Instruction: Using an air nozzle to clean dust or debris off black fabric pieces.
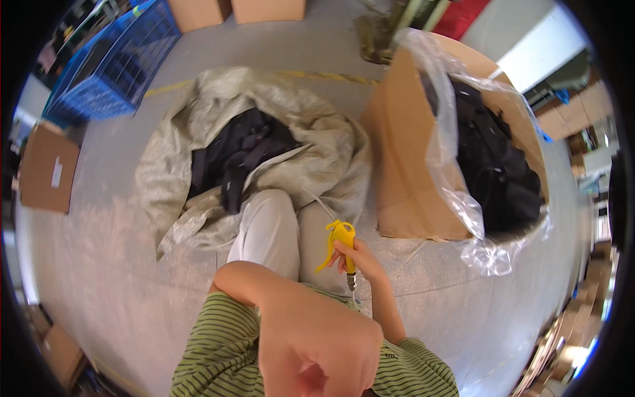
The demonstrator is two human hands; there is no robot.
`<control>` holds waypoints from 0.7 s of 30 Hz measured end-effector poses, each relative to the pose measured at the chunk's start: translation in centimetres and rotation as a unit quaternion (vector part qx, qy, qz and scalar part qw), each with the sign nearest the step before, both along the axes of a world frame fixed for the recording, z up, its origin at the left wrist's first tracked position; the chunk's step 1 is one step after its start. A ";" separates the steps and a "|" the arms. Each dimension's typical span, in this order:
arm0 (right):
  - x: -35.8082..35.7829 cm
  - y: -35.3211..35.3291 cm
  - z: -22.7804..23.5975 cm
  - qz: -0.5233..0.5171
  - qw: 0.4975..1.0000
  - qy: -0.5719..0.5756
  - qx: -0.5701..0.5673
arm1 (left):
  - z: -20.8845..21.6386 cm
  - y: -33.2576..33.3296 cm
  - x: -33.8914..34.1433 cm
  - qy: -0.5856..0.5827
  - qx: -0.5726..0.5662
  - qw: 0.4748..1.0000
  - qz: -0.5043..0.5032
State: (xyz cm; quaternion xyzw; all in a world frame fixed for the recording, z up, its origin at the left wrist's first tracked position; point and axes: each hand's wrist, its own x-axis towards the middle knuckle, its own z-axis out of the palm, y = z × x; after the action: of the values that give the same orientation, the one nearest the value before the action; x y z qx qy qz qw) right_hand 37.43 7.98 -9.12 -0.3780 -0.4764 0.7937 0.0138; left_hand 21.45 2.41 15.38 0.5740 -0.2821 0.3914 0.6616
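Observation:
My right hand (357,258) is wrapped round a yellow air blow gun (342,233), held in front of my lap. Its thin nozzle tube points up toward the sack, and a metal hose fitting (352,281) hangs below the grip. My left hand (321,341) is raised very close to the camera, its fingers curled into a fist; whatever it may hold is hidden. Beyond my knees, a beige woven sack (324,155) lies with its mouth rolled wide around black fabric pieces (241,152).
At right stands a tall cardboard box (410,159) lined with clear plastic (446,132), holding black fabric items (493,159). A blue crate (109,76) is at far left, above a brown carton (49,169). More cartons (268,8) stand at the back.

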 end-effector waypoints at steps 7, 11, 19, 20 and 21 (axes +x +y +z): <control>-4.1 -1.0 -0.6 0.035 0.999 -0.036 -0.004 | -2.3 -2.8 -3.1 -0.040 -0.026 0.994 0.099; -5.1 -1.0 -1.5 0.036 0.998 -0.042 -0.014 | -5.1 -3.9 -5.5 -0.036 -0.059 0.984 0.165; -5.1 -0.1 -1.8 -0.015 0.998 -0.062 -0.015 | -37.2 -0.9 -26.0 0.535 -0.409 -0.017 0.739; -6.0 -0.2 -1.8 0.003 0.998 -0.054 -0.015 | -42.9 -4.0 -28.1 0.540 -0.485 0.000 0.688; -7.0 -0.4 -1.9 0.014 0.998 -0.054 -0.016 | -47.6 -8.0 -29.9 0.439 -0.538 0.125 0.709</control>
State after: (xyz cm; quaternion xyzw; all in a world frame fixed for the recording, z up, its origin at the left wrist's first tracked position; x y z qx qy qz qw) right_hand 30.42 7.53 -11.03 -0.4141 -0.4685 0.7799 -0.0291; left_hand -8.44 -5.55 -32.19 0.0877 0.8724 0.4179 0.2380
